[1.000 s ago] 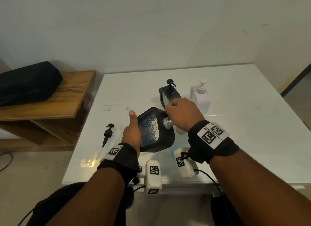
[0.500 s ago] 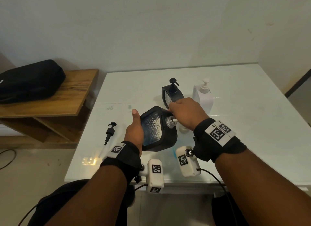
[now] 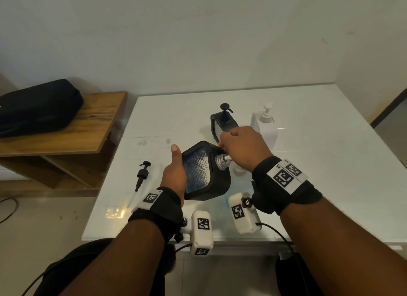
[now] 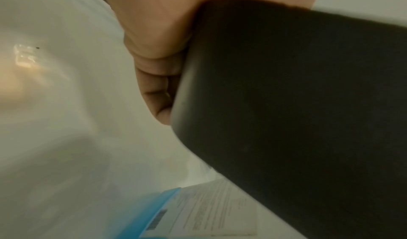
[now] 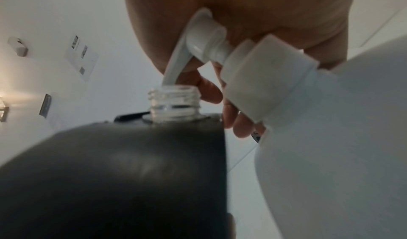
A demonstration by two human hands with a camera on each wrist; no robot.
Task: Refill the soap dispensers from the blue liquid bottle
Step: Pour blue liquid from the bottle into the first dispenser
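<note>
My left hand (image 3: 174, 172) grips a black-framed soap dispenser (image 3: 204, 172) with a clear textured panel. It is tilted, and its open threaded neck (image 3: 220, 161) points right. My right hand (image 3: 242, 150) curls over the white pump head (image 5: 198, 39) of the blue liquid bottle (image 5: 341, 138). The nozzle tip sits in the dispenser's clear neck (image 5: 174, 103). In the head view that bottle is mostly hidden under my right hand. Its blue label (image 4: 154, 213) shows below the dispenser (image 4: 297, 103) in the left wrist view.
A loose black pump with its tube (image 3: 142, 176) lies on the white table (image 3: 319, 163) to the left. A second black dispenser (image 3: 222, 124) and a white dispenser (image 3: 265, 124) stand behind my hands. A wooden shelf (image 3: 88, 128) with a black bag (image 3: 37, 106) stands at left.
My right hand has shifted slightly to the right, uncovering the dispenser's neck and the white nozzle in it. The left hand keeps the dispenser tilted in the same place.
</note>
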